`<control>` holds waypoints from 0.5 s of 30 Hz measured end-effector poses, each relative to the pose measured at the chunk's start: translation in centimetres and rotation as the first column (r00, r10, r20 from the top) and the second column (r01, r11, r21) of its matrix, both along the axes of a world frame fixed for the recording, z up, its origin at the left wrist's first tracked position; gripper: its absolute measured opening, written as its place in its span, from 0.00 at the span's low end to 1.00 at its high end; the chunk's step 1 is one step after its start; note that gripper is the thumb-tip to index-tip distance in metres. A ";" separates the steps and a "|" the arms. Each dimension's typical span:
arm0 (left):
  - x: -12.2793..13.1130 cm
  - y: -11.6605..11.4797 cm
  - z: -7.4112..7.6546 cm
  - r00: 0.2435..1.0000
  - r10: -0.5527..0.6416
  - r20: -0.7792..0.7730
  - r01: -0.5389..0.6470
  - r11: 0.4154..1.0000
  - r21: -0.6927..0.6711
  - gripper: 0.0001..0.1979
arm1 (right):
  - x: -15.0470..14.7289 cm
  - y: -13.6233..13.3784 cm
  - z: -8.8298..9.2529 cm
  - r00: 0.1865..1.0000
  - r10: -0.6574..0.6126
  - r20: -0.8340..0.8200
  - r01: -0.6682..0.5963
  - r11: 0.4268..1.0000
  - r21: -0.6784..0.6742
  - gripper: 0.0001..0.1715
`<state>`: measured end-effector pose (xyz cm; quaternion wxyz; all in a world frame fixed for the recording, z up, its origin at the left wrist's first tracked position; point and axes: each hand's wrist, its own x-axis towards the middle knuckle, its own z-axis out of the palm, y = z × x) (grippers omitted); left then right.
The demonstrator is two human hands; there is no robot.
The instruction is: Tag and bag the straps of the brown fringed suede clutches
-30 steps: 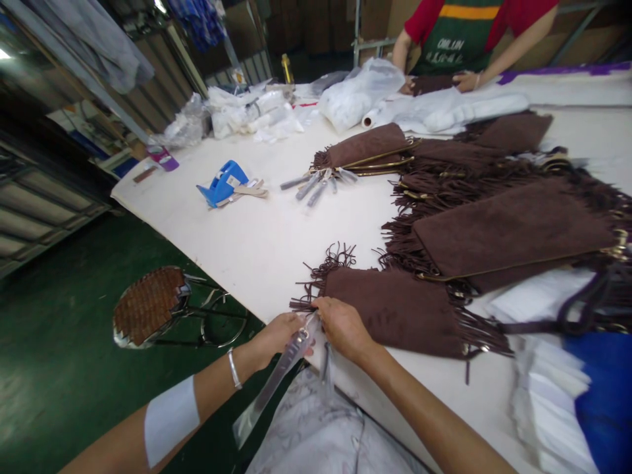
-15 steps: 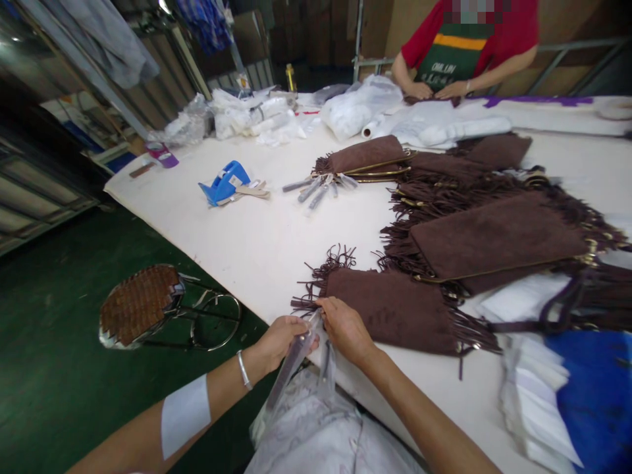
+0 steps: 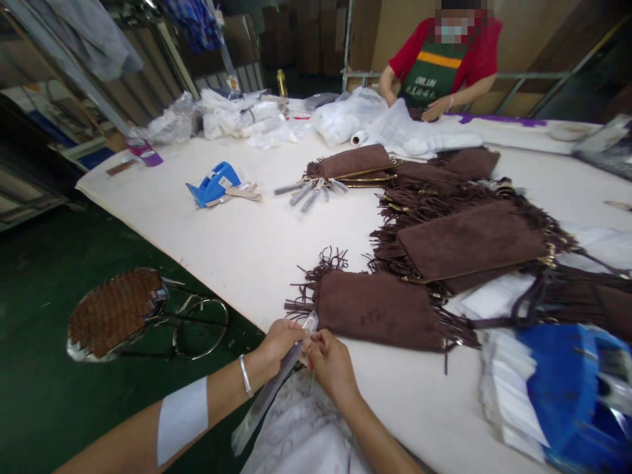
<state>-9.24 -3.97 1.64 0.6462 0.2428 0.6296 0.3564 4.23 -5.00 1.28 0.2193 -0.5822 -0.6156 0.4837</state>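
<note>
My left hand (image 3: 280, 347) is closed around a dark strap in a clear plastic sleeve (image 3: 264, 398), which hangs down over my lap past the table edge. The sleeve's upper end sticks out above my fingers. Close beside it, my right hand (image 3: 333, 365) has its fingers pinched together; what they hold is too small to make out. Just beyond both hands a brown suede fringed bag (image 3: 378, 311) lies flat, its left fringe near my fingertips.
More brown fringed bags (image 3: 474, 240) lie behind, with several sleeved straps (image 3: 309, 194) by the far one. A blue tape dispenser (image 3: 214, 184) stands left; a blue object (image 3: 567, 388) and white papers (image 3: 511, 388) lie right. A stool (image 3: 118, 313) stands left. A co-worker (image 3: 434, 72) stands opposite.
My right hand has drawn down and slightly away from the bag's fringe. The sleeved strap now hangs further left, and the second hanging piece no longer shows. The view has shifted right.
</note>
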 end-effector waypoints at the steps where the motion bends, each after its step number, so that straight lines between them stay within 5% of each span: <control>1: 0.0 0.0 -0.1 1.000 0.010 -0.014 -0.010 1.000 0.003 0.11 | -0.2 0.0 -0.1 1.000 -0.020 -0.016 0.020 1.000 -0.005 0.09; 7: 0.1 0.0 -0.8 0.990 0.096 -0.098 -0.093 0.995 0.037 0.14 | -0.4 -0.2 -0.1 0.997 -0.054 -0.049 0.055 0.998 0.005 0.09; 15: 0.3 -1.0 -0.4 0.990 0.111 -0.088 -0.105 0.992 0.073 0.11 | -0.4 0.1 -0.2 0.994 -0.013 0.110 0.000 0.993 0.116 0.11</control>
